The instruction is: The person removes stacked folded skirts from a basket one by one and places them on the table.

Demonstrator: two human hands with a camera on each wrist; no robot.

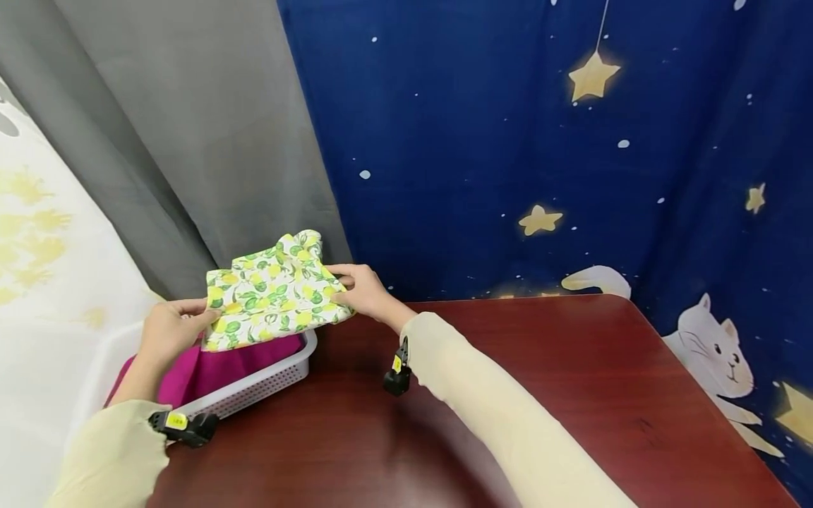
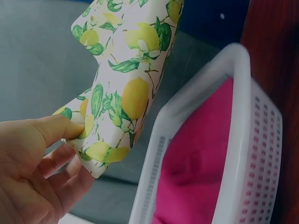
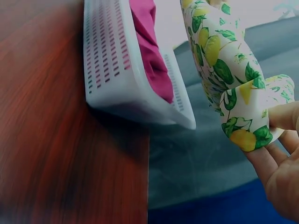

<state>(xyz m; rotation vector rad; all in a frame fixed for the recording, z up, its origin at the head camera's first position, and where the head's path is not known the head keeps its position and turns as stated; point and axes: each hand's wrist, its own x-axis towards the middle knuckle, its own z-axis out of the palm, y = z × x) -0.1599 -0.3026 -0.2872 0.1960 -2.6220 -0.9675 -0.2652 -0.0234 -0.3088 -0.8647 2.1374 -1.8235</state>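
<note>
A lemon-print cloth, white with yellow lemons and green leaves, is stretched between my two hands above a white basket. My left hand pinches its left edge between thumb and fingers. At the opposite end, my right hand grips the cloth's right edge. Folds show along the cloth in the left wrist view, and it bends over near the right fingers in the right wrist view. Magenta fabric lies inside the basket, partly hidden by the cloth in the head view.
The perforated basket stands at the left back of a dark red wooden table. Behind the table hang a grey curtain and a blue curtain with stars and a cat. A white surface borders the basket's left side.
</note>
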